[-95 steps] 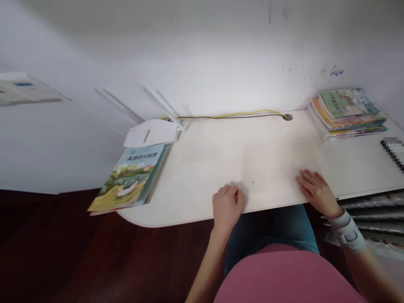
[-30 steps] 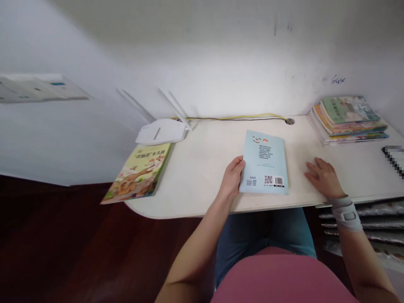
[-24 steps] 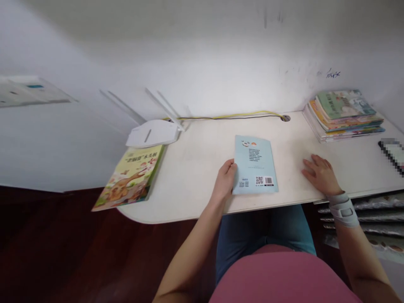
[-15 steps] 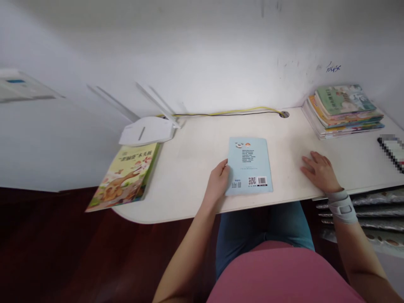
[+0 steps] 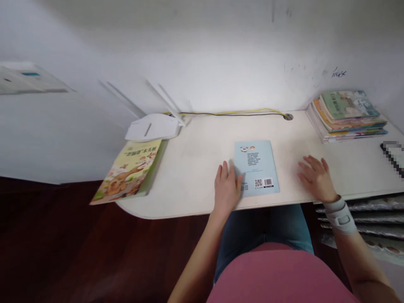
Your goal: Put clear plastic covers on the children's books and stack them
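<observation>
A light blue booklet point(image 5: 257, 166) lies on the white desk in front of me, its back cover with a barcode and QR code facing up. My left hand point(image 5: 226, 188) rests at the booklet's left edge, fingers extended and the thumb over its lower left corner. To the right of the booklet, apart from it, my right hand point(image 5: 316, 176) is open with fingers spread, nothing in it. A grey wrist brace is on the right wrist.
The white desk point(image 5: 189, 176) meets the wall. A yellow-green picture book point(image 5: 129, 168) overhangs its left end beside a white router point(image 5: 154, 127). A stack of books point(image 5: 349, 113) stands at the back right near a phone point(image 5: 394, 153). Cables run to a hole point(image 5: 288, 117).
My left hand has loosened its grip on the booklet's edge and opened out. The right hand's fingers have spread a little. The whole view has shifted slightly.
</observation>
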`<state>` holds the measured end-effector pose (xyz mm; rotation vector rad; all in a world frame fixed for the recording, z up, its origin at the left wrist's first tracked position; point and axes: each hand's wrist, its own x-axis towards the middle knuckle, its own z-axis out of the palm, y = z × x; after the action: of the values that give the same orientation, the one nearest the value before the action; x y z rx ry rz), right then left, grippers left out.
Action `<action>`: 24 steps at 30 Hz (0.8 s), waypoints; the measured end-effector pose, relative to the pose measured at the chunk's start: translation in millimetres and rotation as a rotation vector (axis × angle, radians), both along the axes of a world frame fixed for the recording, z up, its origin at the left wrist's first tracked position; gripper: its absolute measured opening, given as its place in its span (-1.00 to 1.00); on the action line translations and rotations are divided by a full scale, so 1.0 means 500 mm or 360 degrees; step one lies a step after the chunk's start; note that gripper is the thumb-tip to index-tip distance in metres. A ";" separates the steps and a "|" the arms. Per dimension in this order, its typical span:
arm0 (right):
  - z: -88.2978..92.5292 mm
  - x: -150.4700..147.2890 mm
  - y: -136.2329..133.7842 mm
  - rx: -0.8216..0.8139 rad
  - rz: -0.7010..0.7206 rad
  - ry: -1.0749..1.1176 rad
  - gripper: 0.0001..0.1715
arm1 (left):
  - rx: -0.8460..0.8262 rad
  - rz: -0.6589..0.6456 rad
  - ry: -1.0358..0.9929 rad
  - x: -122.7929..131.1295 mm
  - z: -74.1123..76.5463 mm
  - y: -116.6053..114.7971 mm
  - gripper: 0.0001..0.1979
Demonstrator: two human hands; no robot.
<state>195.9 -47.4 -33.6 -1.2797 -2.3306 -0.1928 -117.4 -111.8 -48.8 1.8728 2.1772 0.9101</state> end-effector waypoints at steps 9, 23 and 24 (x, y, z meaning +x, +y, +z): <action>-0.015 -0.133 -0.052 -0.0317 0.0407 -0.0162 -0.32 | -0.0015 0.0004 -0.0089 0.008 -0.003 -0.007 -0.48; -0.003 -0.132 -0.047 -0.0405 0.0441 -0.0202 -0.37 | 0.0071 -0.0861 -0.0509 0.107 0.101 -0.026 -0.13; -0.001 -0.130 -0.046 -0.0420 0.0466 -0.0202 -0.38 | 0.0099 -0.0855 -0.0276 0.123 0.100 -0.017 -0.15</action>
<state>131.1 -70.3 -34.3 -1.0472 -2.6884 0.1384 -55.7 -120.1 1.2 2.1507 1.4466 0.9794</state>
